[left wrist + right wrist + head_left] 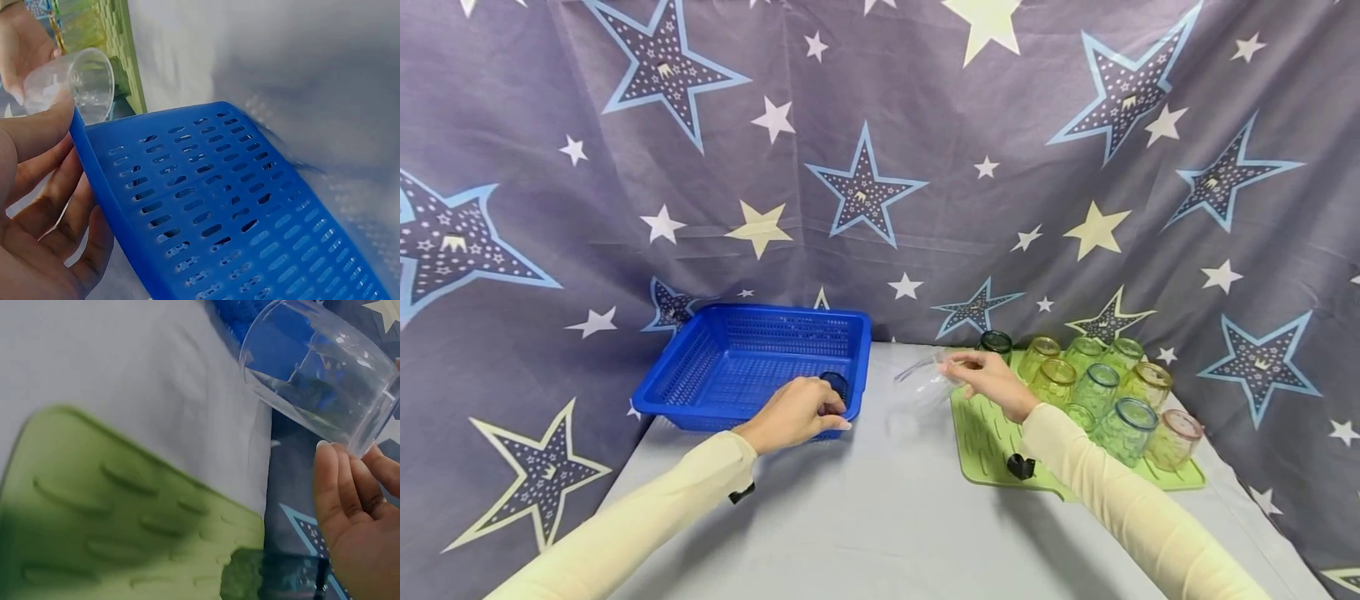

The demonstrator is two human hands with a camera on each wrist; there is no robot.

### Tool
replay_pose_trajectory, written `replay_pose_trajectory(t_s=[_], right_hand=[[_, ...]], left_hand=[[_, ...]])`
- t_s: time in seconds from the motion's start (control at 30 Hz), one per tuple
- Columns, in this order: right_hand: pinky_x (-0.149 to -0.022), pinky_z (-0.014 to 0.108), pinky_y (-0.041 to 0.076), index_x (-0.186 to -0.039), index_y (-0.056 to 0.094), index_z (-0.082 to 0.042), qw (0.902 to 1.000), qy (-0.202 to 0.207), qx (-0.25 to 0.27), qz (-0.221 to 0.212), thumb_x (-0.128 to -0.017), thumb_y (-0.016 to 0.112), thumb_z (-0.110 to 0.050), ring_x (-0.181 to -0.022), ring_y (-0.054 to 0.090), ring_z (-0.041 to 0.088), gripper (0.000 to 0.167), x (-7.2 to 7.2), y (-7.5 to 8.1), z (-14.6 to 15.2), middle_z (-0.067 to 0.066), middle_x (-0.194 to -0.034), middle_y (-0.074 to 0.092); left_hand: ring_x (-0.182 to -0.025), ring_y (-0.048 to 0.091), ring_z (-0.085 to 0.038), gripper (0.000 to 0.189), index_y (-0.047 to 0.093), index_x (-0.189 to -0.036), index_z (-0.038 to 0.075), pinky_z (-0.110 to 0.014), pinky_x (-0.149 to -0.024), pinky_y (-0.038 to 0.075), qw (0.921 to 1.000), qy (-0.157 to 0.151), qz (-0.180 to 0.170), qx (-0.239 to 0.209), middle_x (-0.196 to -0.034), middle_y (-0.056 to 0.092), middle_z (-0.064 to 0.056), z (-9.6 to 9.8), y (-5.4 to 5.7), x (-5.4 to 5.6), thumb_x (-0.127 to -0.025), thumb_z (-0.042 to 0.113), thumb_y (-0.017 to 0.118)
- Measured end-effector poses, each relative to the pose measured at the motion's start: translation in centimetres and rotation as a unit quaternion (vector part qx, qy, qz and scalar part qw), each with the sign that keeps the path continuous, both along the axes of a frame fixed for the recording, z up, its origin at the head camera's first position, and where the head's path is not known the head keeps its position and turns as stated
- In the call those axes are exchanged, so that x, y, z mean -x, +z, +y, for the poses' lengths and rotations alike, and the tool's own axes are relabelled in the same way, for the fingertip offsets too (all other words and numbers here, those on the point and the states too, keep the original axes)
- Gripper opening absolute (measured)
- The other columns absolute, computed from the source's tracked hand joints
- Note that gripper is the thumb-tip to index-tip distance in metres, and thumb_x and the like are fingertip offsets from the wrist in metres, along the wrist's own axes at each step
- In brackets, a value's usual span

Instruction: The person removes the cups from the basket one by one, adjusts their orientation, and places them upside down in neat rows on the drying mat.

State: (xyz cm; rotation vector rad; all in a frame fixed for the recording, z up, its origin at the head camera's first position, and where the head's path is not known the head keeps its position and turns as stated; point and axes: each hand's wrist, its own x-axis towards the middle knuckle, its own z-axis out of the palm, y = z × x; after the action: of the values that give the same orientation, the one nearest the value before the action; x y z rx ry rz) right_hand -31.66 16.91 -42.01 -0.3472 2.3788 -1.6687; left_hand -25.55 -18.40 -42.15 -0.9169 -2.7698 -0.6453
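My right hand (988,379) pinches a clear drinking glass (319,369) near its base. The glass is tilted on its side, its mouth pointing toward the blue basket (658,410). Over the basket's near right corner is my left hand (801,411), its fingers loosely bent and the thumb outside the wall. In the left wrist view, the thumb overlaps the basket rim and the fingertips meet its edge. A dark glass (835,383) sits inside the basket, just beyond the left hand.
On the right, a green drying mat (981,450) bears several coloured glasses (1126,429), crowded toward its right side. A dark teal glass (996,343) stands at its back left. Behind the white table (880,517) hangs a star-patterned cloth (917,250).
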Motion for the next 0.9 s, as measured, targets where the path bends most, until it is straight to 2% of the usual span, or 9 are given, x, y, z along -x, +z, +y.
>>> replay_pose_trajectory(t_s=[0.13, 0.3, 0.47, 0.6, 0.7, 0.8, 0.9], right_hand=[[-0.079, 0.042, 0.056, -0.138, 0.062, -0.008, 0.9988, -0.004, -0.045, 0.02, -0.092, 0.077, -0.047, -0.099, 0.061, 0.032, 0.062, 0.0, 0.4, 0.8, 0.012, -0.114, 0.066], [-0.073, 0.036, 0.054, -0.138, 0.061, -0.004, 0.9935, -0.012, -0.102, 0.048, -0.089, 0.08, -0.046, -0.095, 0.06, 0.034, 0.067, 0.1, 0.7, 1.8, 0.014, -0.106, 0.063], [-0.078, 0.039, 0.053, -0.137, 0.062, -0.003, 0.9844, -0.018, -0.16, 0.07, -0.09, 0.079, -0.046, -0.092, 0.061, 0.026, 0.065, 0.0, 1.2, 2.7, 0.013, -0.106, 0.065], [-0.086, 0.045, 0.054, -0.137, 0.062, -0.004, 0.9744, -0.022, -0.205, 0.09, -0.091, 0.078, -0.044, -0.104, 0.064, 0.028, 0.063, 0.1, 1.3, 3.7, 0.014, -0.117, 0.068], [-0.082, 0.045, 0.054, -0.135, 0.063, -0.002, 0.9672, -0.026, -0.23, 0.104, -0.091, 0.078, -0.043, -0.099, 0.065, 0.028, 0.062, 0.4, 1.2, 4.4, 0.015, -0.115, 0.069], [-0.068, 0.036, 0.051, -0.133, 0.065, -0.002, 0.959, -0.039, -0.257, 0.112, -0.089, 0.079, -0.043, -0.077, 0.059, 0.02, 0.062, 0.7, 1.2, 5.1, 0.01, -0.096, 0.068], [-0.053, 0.029, 0.039, -0.132, 0.065, -0.001, 0.9516, -0.047, -0.281, 0.116, -0.088, 0.08, -0.043, -0.056, 0.042, 0.013, 0.063, 0.9, 1.3, 5.8, 0.001, -0.071, 0.055]], left_hand=[[-0.078, 0.062, -0.011, 0.016, 0.081, -0.094, 0.016, -0.031, -0.069, 0.052, 0.9999, -0.002, 0.011, -0.001, -0.084, 0.065, 0.013, 0.0, 0.1, -0.1, -0.088, 0.03, 0.084], [-0.08, 0.062, -0.015, 0.016, 0.081, -0.095, 0.015, -0.033, -0.07, 0.052, 0.9998, 0.0, 0.017, 0.007, -0.085, 0.064, 0.011, 0.0, 0.2, -0.2, -0.088, 0.03, 0.084], [-0.082, 0.061, -0.015, 0.018, 0.081, -0.096, 0.015, -0.034, -0.072, 0.051, 0.9999, 0.005, 0.013, 0.006, -0.086, 0.064, 0.011, 0.0, 0.1, -0.3, -0.089, 0.031, 0.083], [-0.082, 0.06, -0.015, 0.018, 0.081, -0.095, 0.014, -0.034, -0.072, 0.051, 0.9999, 0.004, 0.014, 0.002, -0.086, 0.064, 0.011, 0.0, 0.0, -0.3, -0.089, 0.031, 0.083], [-0.084, 0.061, -0.014, 0.02, 0.081, -0.096, 0.013, -0.033, -0.073, 0.052, 0.9999, 0.006, 0.012, 0.002, -0.086, 0.064, 0.011, 0.0, -0.1, -0.3, -0.089, 0.031, 0.083], [-0.085, 0.061, -0.012, 0.021, 0.08, -0.097, 0.013, -0.033, -0.075, 0.053, 0.9999, 0.011, 0.009, 0.002, -0.088, 0.065, 0.011, 0.1, -0.1, -0.3, -0.089, 0.032, 0.083], [-0.086, 0.062, -0.011, 0.021, 0.08, -0.096, 0.013, -0.033, -0.076, 0.054, 0.9999, 0.012, 0.006, 0.001, -0.088, 0.066, 0.01, 0.1, -0.1, -0.3, -0.088, 0.032, 0.084]])
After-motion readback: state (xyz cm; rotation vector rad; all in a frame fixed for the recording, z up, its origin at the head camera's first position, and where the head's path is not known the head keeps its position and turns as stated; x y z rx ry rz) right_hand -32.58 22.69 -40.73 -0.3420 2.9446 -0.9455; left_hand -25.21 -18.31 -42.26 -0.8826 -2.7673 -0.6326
